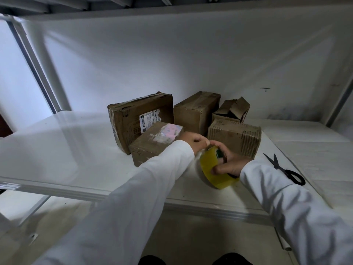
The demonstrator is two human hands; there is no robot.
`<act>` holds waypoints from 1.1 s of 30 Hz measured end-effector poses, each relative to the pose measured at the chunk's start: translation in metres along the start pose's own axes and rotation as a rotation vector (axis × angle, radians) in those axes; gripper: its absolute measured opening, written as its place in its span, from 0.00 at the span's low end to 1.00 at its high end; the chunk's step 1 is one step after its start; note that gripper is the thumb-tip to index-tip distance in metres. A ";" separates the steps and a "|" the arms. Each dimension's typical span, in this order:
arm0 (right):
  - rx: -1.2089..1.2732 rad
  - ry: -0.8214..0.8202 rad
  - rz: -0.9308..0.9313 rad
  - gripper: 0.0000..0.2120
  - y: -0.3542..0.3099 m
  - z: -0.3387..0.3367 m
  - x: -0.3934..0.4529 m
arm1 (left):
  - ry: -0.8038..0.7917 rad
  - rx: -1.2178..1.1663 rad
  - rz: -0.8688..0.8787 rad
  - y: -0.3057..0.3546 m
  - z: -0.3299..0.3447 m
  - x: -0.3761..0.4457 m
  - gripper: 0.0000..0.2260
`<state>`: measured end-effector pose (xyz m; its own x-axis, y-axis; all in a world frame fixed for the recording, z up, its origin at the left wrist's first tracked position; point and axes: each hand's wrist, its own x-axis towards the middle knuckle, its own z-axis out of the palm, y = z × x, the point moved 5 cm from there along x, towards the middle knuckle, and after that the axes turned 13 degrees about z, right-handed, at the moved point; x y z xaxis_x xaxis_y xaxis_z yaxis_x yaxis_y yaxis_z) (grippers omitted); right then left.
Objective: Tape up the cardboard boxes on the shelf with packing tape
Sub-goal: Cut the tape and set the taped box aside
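Observation:
Several worn cardboard boxes stand on the white shelf (57, 153): a large labelled box (139, 117) at the left, a small box (152, 142) with a pink patch in front of it, a tall box (196, 109) behind, an open-flapped box (231, 109) at the back right, and a ribbed box (235, 136) at the right. A yellow roll of packing tape (214, 169) is held above the shelf's front. My right hand (231, 161) grips the roll through its core. My left hand (194, 140) pinches at the roll's top edge.
Black scissors (284, 169) lie on the shelf to the right of my hands. A white wall backs the shelf, with a metal upright (51, 73) at the left and another shelf board overhead. The shelf's front edge runs below my forearms.

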<state>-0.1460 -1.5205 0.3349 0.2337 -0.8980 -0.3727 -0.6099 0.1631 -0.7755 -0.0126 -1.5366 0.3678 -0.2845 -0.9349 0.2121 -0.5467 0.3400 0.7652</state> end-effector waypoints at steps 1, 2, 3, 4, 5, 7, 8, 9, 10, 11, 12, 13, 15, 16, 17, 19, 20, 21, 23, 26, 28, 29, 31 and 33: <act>0.003 0.007 0.000 0.47 0.000 0.000 0.000 | -0.002 -0.001 -0.014 -0.002 0.003 0.000 0.08; 0.005 0.013 0.003 0.47 0.001 0.000 -0.001 | -0.006 -0.008 -0.031 -0.003 0.005 0.001 0.07; 0.008 0.012 0.007 0.47 0.001 0.000 -0.002 | -0.010 -0.012 -0.055 -0.003 0.006 0.000 0.07; 0.006 0.006 0.011 0.48 0.002 -0.001 -0.002 | -0.007 -0.016 -0.078 -0.003 0.007 0.001 0.06; 0.000 -0.003 0.011 0.48 0.002 -0.001 -0.003 | -0.002 -0.021 -0.095 -0.003 0.007 0.001 0.05; -0.009 -0.017 0.015 0.47 0.003 0.000 -0.003 | 0.009 -0.025 -0.116 -0.002 0.008 0.001 0.05; -0.003 -0.018 0.019 0.44 0.003 0.000 -0.002 | 0.008 0.002 -0.121 0.000 0.008 0.001 0.05; 0.005 -0.015 0.018 0.41 0.003 0.001 -0.002 | -0.008 0.064 -0.113 0.003 0.008 0.002 0.04; 0.012 -0.012 0.017 0.40 0.003 0.001 -0.001 | -0.037 0.145 -0.098 0.007 0.007 0.004 0.04; 0.015 -0.014 0.014 0.39 0.003 0.002 -0.001 | -0.074 0.219 -0.081 0.011 0.007 0.006 0.04; 0.013 -0.014 0.012 0.39 0.004 0.002 0.000 | -0.106 0.276 -0.064 0.014 0.007 0.008 0.04; 0.012 -0.010 0.009 0.40 0.004 0.002 -0.001 | -0.130 0.313 -0.044 0.017 0.008 0.009 0.03; 0.018 -0.011 0.001 0.44 0.003 0.000 -0.002 | -0.130 0.338 -0.002 0.017 0.010 0.007 0.03; 0.020 -0.010 -0.005 0.44 0.003 0.000 -0.002 | -0.105 0.322 0.017 0.016 0.010 0.005 0.03; 0.020 -0.014 -0.011 0.44 0.003 -0.001 -0.002 | -0.074 0.291 0.035 0.014 0.011 0.002 0.03; 0.031 -0.002 -0.014 0.43 0.005 -0.003 -0.001 | -0.019 0.197 0.069 0.010 0.011 -0.004 0.03; 0.046 0.018 -0.005 0.43 0.006 -0.006 0.000 | 0.012 0.138 0.090 0.009 0.011 -0.007 0.04; 0.062 0.036 0.006 0.42 0.008 -0.008 0.000 | 0.038 0.085 0.116 0.009 0.010 -0.010 0.04; 0.053 0.032 0.016 0.39 0.007 -0.010 0.000 | 0.068 0.022 0.147 0.008 0.008 -0.014 0.05; 0.023 0.010 0.029 0.33 0.005 -0.004 0.004 | 0.120 -0.053 0.104 -0.007 0.008 -0.019 0.06; 0.030 0.006 0.035 0.32 0.005 -0.002 0.007 | 0.141 -0.145 0.059 -0.016 0.011 -0.020 0.10; 0.033 0.003 0.035 0.33 0.005 -0.002 0.007 | 0.150 -0.182 0.048 -0.019 0.013 -0.021 0.11; 0.050 -0.003 0.034 0.37 0.004 -0.002 0.007 | 0.163 -0.201 0.045 -0.022 0.015 -0.021 0.09; 0.084 0.000 0.035 0.37 0.005 -0.003 0.008 | 0.164 -0.183 0.077 -0.020 0.016 -0.020 0.08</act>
<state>-0.1490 -1.5278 0.3299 0.2135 -0.8913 -0.4000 -0.5522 0.2277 -0.8020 -0.0083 -1.5235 0.3389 -0.1806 -0.9159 0.3584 -0.3726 0.4010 0.8369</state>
